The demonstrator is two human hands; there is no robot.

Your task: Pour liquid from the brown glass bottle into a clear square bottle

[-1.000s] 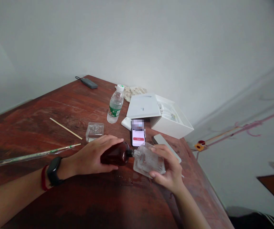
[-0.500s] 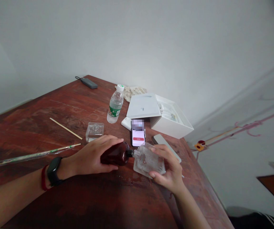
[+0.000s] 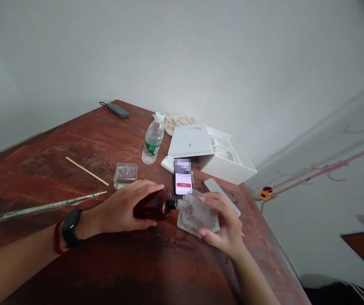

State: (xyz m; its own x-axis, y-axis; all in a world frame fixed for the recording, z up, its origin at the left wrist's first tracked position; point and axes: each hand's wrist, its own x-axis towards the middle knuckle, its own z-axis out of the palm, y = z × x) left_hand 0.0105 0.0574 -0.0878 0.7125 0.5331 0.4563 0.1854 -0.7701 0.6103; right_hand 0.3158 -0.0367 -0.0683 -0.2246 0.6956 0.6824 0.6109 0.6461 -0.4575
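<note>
My left hand point(image 3: 129, 206) is wrapped round a dark reddish-brown bottle point(image 3: 155, 205), which lies tilted on its side with its black neck pointing right. In my right hand point(image 3: 223, 224) is a clear, frosted-looking flat container point(image 3: 198, 213), held by its right end. Its narrow mouth meets the black neck of the bottle; whether one sits inside the other I cannot tell. Drops of liquid point(image 3: 174, 239) lie on the table below the join. Just behind my left hand stands a small clear plastic box point(image 3: 125, 174).
On the brown wooden table point(image 3: 106, 271) stand a water bottle point(image 3: 152, 142) and an opened white box point(image 3: 229, 169). A lit phone point(image 3: 183, 180), a grey slab-like device point(image 3: 221, 195), a chopstick point(image 3: 86, 170), a wrapped chopstick point(image 3: 42, 207) and a grey device point(image 3: 117, 110) lie around.
Both hands, the brown bottle and the clear container keep practically the same positions. Nothing was taken up or let go.
</note>
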